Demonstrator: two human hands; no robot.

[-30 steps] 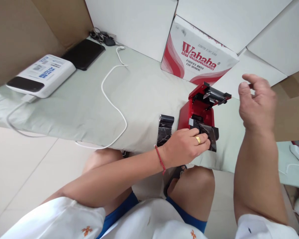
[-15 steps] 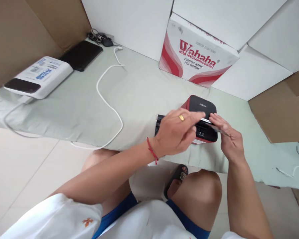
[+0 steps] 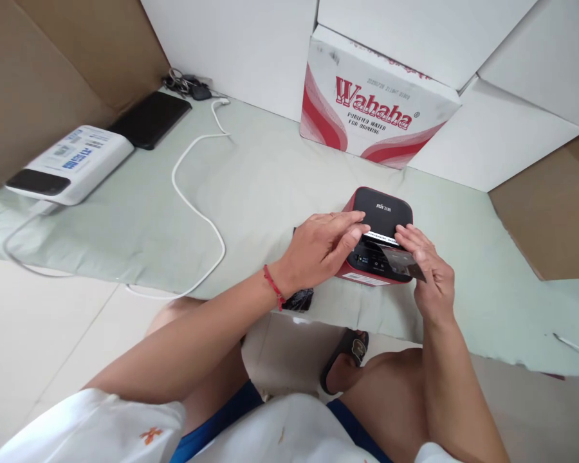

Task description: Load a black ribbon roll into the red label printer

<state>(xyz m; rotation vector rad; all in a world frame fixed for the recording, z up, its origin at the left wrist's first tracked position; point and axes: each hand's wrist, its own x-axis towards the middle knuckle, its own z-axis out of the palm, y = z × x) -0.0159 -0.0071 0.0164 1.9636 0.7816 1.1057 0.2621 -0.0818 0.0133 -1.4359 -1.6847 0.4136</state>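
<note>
A small black-and-red boxy device (image 3: pixel 383 209) stands on the cloth-covered surface, with a white barcode strip across its top and a recessed front part. My left hand (image 3: pixel 313 247) lies against its left side, fingers stretched out and fingertips on the top near the barcode strip. From the right, my right hand (image 3: pixel 427 270) pinches a thin, dark, glossy film-like strip (image 3: pixel 405 262), which reaches over the device's front recess. Whether the strip enters a slot cannot be made out. Beneath my left wrist lies a shiny black item (image 3: pixel 298 300), mostly covered.
A Wahaha water carton (image 3: pixel 376 109) stands behind the device against white boxes. To the left are a white device with a dark screen (image 3: pixel 72 164), a black phone-like slab (image 3: pixel 152 119), keys (image 3: pixel 188 85) and a looping white cable (image 3: pixel 176 173). Brown cardboard (image 3: pixel 550 212) flanks the right.
My left hand has drawn back left from over the device, its pointing finger now lying beside the others. The strip in my right hand shows more. The view has shifted slightly.
</note>
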